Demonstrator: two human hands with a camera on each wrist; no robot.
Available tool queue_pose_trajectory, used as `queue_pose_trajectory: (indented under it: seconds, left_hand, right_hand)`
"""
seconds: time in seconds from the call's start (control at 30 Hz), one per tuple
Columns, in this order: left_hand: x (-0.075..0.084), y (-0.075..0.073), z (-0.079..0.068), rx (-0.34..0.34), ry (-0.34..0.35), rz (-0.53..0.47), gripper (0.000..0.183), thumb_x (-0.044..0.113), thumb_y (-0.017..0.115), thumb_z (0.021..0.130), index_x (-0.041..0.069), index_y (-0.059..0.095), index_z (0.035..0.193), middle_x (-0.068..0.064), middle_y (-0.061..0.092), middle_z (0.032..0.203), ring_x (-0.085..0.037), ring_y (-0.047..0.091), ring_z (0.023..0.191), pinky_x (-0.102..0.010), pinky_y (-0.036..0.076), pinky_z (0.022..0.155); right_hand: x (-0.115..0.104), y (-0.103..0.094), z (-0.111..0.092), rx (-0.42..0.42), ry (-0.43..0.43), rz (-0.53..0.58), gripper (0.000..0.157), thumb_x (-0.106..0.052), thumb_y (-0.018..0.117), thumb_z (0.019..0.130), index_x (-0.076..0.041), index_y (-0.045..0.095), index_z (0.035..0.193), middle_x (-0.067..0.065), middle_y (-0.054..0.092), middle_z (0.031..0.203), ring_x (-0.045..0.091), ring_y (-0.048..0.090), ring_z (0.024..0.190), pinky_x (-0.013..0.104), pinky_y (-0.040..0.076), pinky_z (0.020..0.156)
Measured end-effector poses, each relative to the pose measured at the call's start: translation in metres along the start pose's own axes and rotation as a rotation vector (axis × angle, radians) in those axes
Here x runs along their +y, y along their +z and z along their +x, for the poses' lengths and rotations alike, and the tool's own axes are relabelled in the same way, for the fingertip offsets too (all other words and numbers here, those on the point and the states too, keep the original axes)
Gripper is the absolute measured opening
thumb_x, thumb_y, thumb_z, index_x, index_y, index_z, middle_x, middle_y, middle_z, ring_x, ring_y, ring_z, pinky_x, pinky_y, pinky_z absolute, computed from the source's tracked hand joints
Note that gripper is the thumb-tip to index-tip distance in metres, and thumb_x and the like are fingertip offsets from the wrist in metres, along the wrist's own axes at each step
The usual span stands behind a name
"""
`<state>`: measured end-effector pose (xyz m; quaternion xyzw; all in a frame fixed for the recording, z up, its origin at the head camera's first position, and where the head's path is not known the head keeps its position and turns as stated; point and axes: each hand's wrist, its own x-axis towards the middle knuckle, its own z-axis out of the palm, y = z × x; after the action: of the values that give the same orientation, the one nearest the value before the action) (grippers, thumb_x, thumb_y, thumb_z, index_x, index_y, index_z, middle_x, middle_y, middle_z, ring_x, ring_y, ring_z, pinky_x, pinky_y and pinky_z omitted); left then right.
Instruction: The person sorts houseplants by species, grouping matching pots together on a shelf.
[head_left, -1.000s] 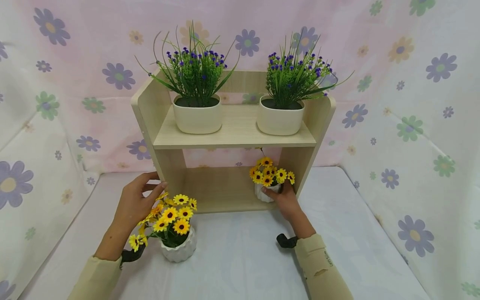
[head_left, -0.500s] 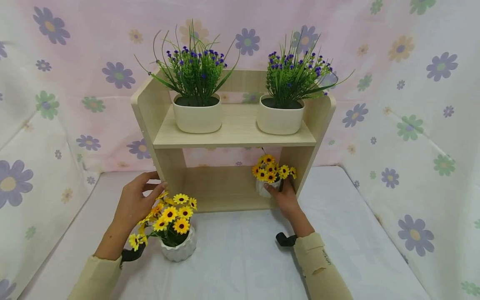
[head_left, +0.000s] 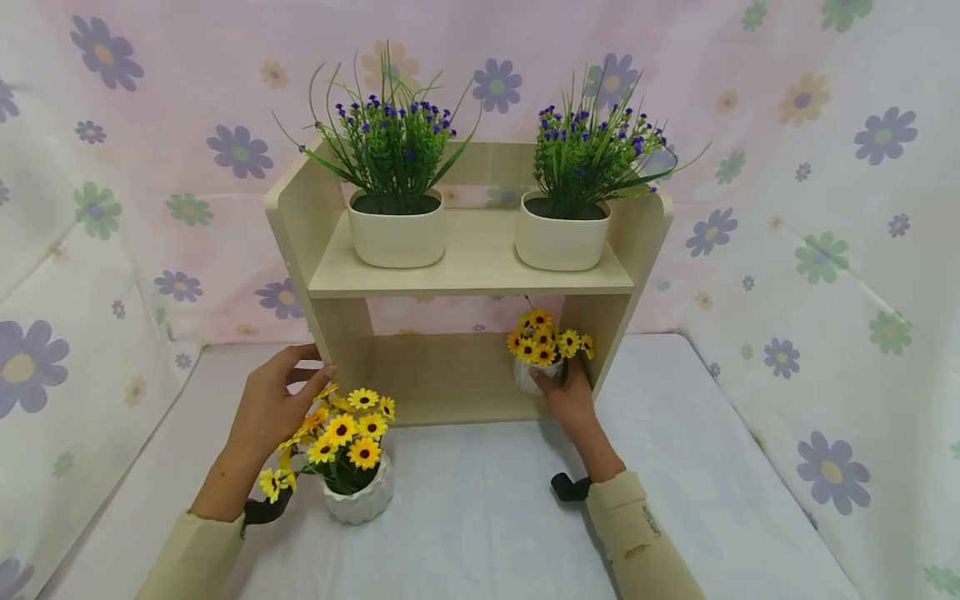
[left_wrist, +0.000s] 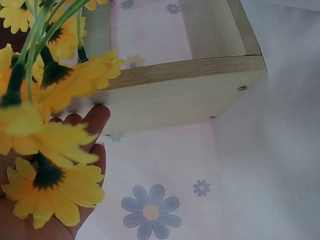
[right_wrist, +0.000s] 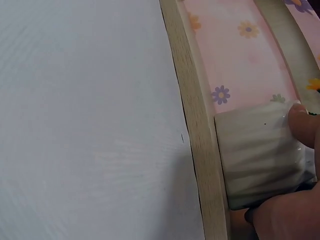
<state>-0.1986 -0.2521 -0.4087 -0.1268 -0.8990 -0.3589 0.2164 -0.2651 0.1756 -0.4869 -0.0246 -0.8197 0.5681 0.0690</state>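
My right hand (head_left: 572,398) grips a small white ribbed pot (head_left: 528,377) of yellow daisy-like flowers (head_left: 542,340), thumb on its front side. This pot is inside the lower compartment of a light wooden shelf (head_left: 442,398), near the right side panel. In the right wrist view, the pot (right_wrist: 262,155) shows behind the shelf's front edge. My left hand (head_left: 272,400) touches the shelf's left side panel (left_wrist: 185,95), its fingers extended against the outer face. A second pot of yellow flowers (head_left: 358,497) stands on the table just in front of that hand, its blooms partly covering the hand in the left wrist view.
On the upper board stand two cream oval planters, a left one (head_left: 397,237) and a right one (head_left: 561,240), both with purple-flowered grass. White cloth (head_left: 465,508) covers the table. Flower-printed curtains (head_left: 787,208) hang behind and at the sides.
My right hand has moved the small flower pot slightly deeper into the lower compartment and a little to the right. The left hand and the other pots stay where they were.
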Motion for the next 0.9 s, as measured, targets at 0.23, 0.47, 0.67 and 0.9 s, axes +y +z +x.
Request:
queue_pose_trajectory:
  seconds: [0.23,0.47,0.67,0.9]
  left_hand:
    - [-0.001,0.003,0.001,-0.009,-0.011,0.000,0.045,0.023,0.069,0.106,0.004,0.060,0.146,-0.020,0.067,0.138,-0.044,0.074,0.108,-0.065,0.060,0.090]
    - [-0.002,0.002,0.002,-0.009,-0.009,0.003,0.045,0.024,0.070,0.106,0.004,0.060,0.145,-0.020,0.067,0.138,-0.044,0.074,0.108,-0.065,0.060,0.089]
    - [0.000,0.000,0.002,-0.006,-0.002,-0.004,0.044,0.025,0.070,0.105,0.004,0.061,0.144,-0.019,0.068,0.137,-0.043,0.075,0.107,-0.064,0.061,0.088]
    - [0.001,-0.002,0.000,-0.014,-0.015,-0.003,0.045,0.026,0.070,0.106,0.005,0.062,0.144,-0.019,0.068,0.137,-0.042,0.075,0.107,-0.064,0.060,0.089]
  right_hand:
    - [-0.002,-0.001,-0.008,0.057,-0.028,-0.080,0.091,-0.032,0.073,0.101,-0.004,0.020,0.169,0.022,0.021,0.174,0.037,0.018,0.162,0.055,0.019,0.132]
    - [-0.004,-0.003,-0.017,0.059,-0.057,-0.102,0.087,-0.033,0.073,0.100,-0.007,0.025,0.168,0.019,0.026,0.173,0.036,0.024,0.160,0.055,0.024,0.130]
    - [-0.008,-0.007,-0.029,0.027,-0.051,-0.063,0.084,-0.026,0.074,0.100,-0.005,0.028,0.166,0.020,0.031,0.171,0.037,0.029,0.159,0.054,0.026,0.130]
    - [-0.019,-0.005,-0.044,0.004,-0.024,-0.005,0.084,-0.021,0.074,0.100,-0.003,0.026,0.166,0.020,0.029,0.171,0.036,0.026,0.160,0.053,0.023,0.131]
